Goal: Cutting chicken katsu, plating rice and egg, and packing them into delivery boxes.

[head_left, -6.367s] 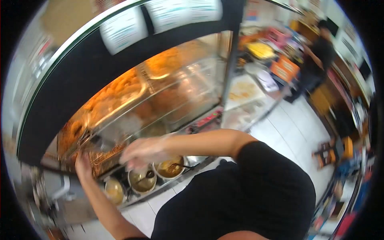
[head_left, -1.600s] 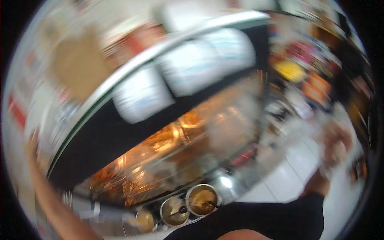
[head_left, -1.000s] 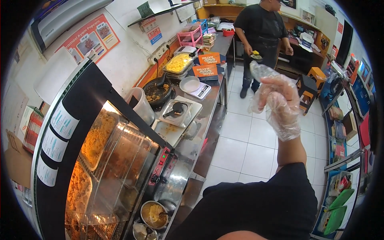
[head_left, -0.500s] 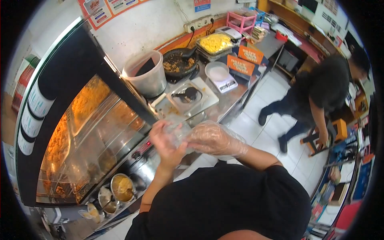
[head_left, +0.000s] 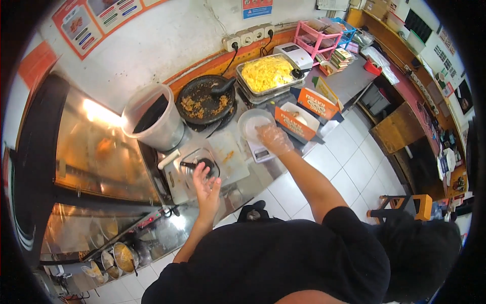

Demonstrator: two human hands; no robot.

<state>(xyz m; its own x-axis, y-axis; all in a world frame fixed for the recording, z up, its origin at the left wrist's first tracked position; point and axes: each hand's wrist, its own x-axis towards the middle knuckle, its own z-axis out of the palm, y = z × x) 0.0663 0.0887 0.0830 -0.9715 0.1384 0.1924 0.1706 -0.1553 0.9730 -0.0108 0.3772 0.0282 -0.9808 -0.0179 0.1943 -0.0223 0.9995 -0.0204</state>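
Observation:
My right hand (head_left: 276, 140), in a clear plastic glove, reaches to the round whitish bowl (head_left: 248, 121) on a small white kitchen scale (head_left: 260, 153). Its fingers are bent over the bowl's near right side, and the fingertips are partly hidden. My bare left hand (head_left: 204, 186) hovers with its fingers apart and nothing in it. Close to it, a tool with a black handle (head_left: 204, 164) lies in a clear shallow container on the stained white cutting board (head_left: 233, 152). Right of the scale stand open orange and black food boxes (head_left: 296, 123), with something pale in the front one.
A stone mortar (head_left: 195, 96) with brown paste, a translucent bucket (head_left: 157, 121) and a tray of yellow shreds (head_left: 267, 72) line the wall. At left is a lit glass display case (head_left: 101, 157). Another person in black (head_left: 417, 248) is close at lower right, beside a stool (head_left: 422, 205).
My hands, earlier together around clear plastic, have parted. The right has moved forward to the bowl; the left no longer touches the plastic. The other person has come nearer, and the view has shifted.

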